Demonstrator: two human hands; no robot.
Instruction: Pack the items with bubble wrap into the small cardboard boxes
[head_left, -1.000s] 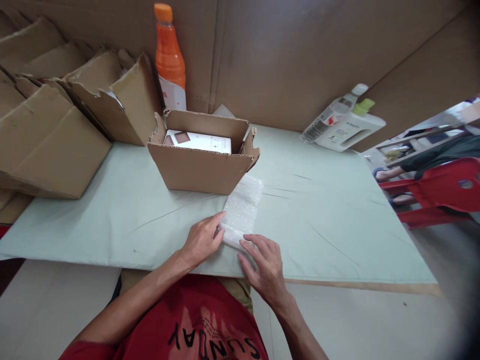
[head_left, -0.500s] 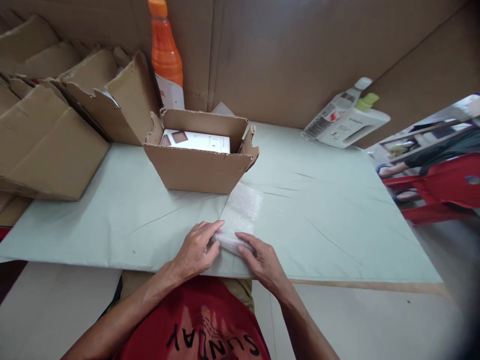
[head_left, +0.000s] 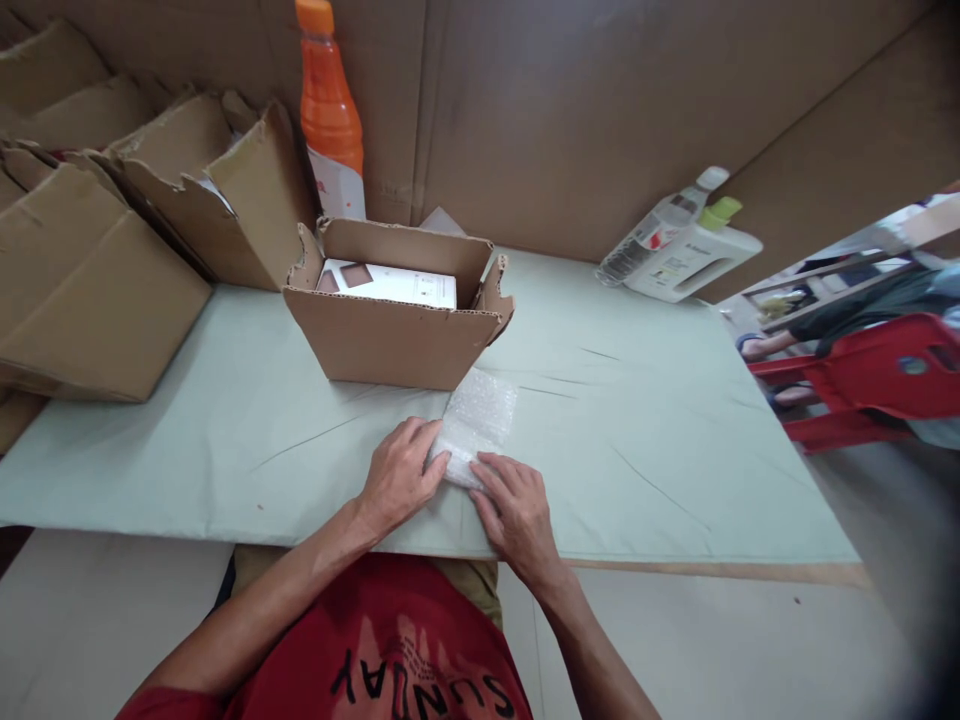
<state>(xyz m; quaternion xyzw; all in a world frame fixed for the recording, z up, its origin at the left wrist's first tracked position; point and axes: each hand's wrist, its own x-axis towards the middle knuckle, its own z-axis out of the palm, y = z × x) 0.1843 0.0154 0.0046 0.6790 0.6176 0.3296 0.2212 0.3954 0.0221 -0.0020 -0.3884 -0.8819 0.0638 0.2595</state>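
Small clear bubble-wrap sheet (head_left: 476,425) lies on pale green table cover (head_left: 637,440), just before open brown cardboard box (head_left: 397,320). Our left hand (head_left: 401,475) and right hand (head_left: 514,505) press fingers flat on its near edge, uncurled, not clenching it.

Bubble wrap (head_left: 480,420): clear plastic, blistered, faint sheen. Left hand (head_left: 401,478) and right hand (head_left: 516,512) bare on it. Table cover (head_left: 637,420): pale green sheet, matt, smooth with shallow creases. Open box (head_left: 397,340): brown corrugated cardboard, matt, torn rough edges; white carton (head_left: 394,285) inside is smooth. Orange bottle (head_left: 328,110) and white jug (head_left: 694,262): glossy plastic. Chair (head_left: 877,385): red glossy plastic.
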